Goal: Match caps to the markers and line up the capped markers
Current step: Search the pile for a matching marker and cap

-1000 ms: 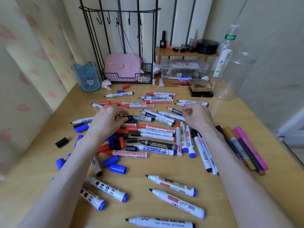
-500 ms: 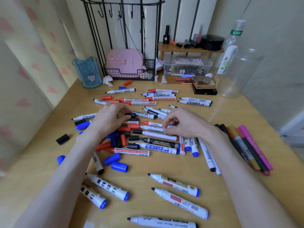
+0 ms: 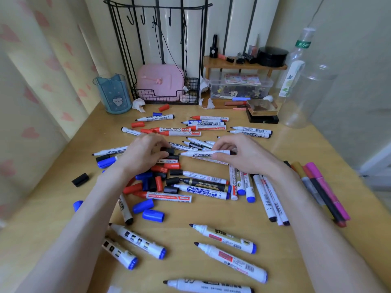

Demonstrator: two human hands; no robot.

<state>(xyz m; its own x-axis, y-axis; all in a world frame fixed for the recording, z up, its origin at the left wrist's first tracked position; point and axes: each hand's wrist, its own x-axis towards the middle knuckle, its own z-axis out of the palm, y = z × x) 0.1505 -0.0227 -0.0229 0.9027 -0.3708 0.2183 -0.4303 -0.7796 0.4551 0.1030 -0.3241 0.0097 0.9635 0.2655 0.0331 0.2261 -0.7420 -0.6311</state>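
Many whiteboard markers and loose red, blue and black caps lie scattered over the wooden table point(image 3: 211, 212). My right hand point(image 3: 239, 154) holds a white uncapped marker point(image 3: 203, 154) by its rear end, tip pointing left, just above the pile. My left hand point(image 3: 143, 152) pinches a black cap point(image 3: 168, 150) between thumb and fingers, close to the marker's tip. A cluster of loose caps point(image 3: 152, 180) sits under my left wrist. A row of capped markers point(image 3: 268, 197) lies by my right forearm, beside several coloured pens point(image 3: 321, 191).
A blue cup point(image 3: 113, 94), a black wire rack with a pink case point(image 3: 160, 81), a small wooden shelf point(image 3: 243, 64) over a clear box, and a plastic bottle point(image 3: 296, 66) stand along the back. A lone black cap point(image 3: 80, 179) lies left. Large blue-ended markers point(image 3: 230, 256) lie near me.
My right hand moved left from the capped row, took hold of a white marker and lifted it from the pile. My left hand stayed put with the black cap at its fingertips.
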